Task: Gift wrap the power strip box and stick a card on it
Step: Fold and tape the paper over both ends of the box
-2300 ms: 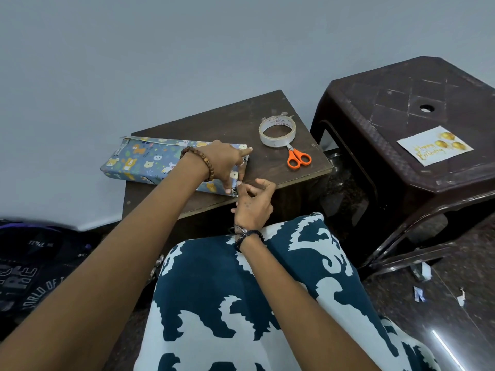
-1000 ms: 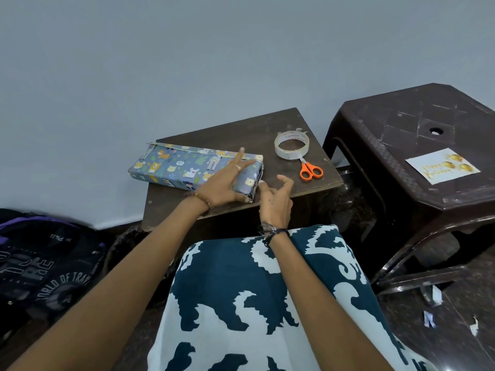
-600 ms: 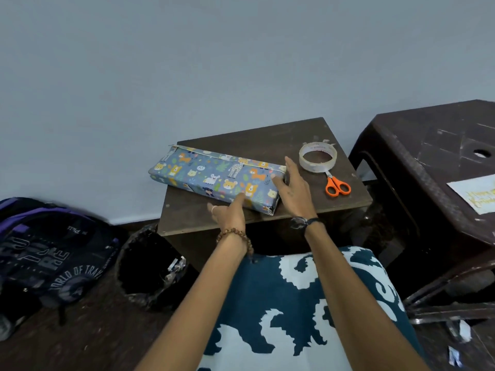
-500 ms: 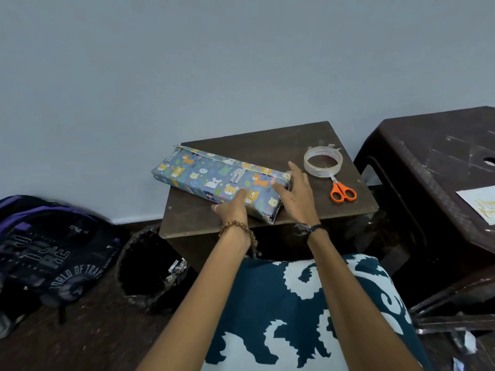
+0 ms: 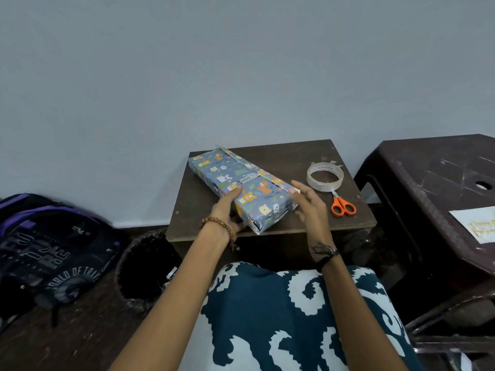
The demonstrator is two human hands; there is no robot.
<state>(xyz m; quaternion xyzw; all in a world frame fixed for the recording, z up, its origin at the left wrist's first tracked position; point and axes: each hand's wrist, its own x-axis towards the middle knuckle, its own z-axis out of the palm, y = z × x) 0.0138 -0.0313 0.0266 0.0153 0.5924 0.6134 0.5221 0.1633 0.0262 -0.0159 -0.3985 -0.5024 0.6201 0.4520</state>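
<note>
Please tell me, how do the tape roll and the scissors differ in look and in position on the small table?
The tape roll is a clear, whitish ring; the scissors have bright orange handles. The tape roll lies farther from the person; the scissors lie nearer, blades pointing toward the roll. Both rest flat on the small table, right of the wrapped box, untouched by either hand.

I am seeing the wrapped box (image 5: 241, 187) lying diagonally across the desk (image 5: 300, 159), taking up its left and middle. The tape roll (image 5: 325, 176) and scissors (image 5: 343, 205) are crowding the right side. Bare desk is showing behind the box and along the near right edge.
</note>
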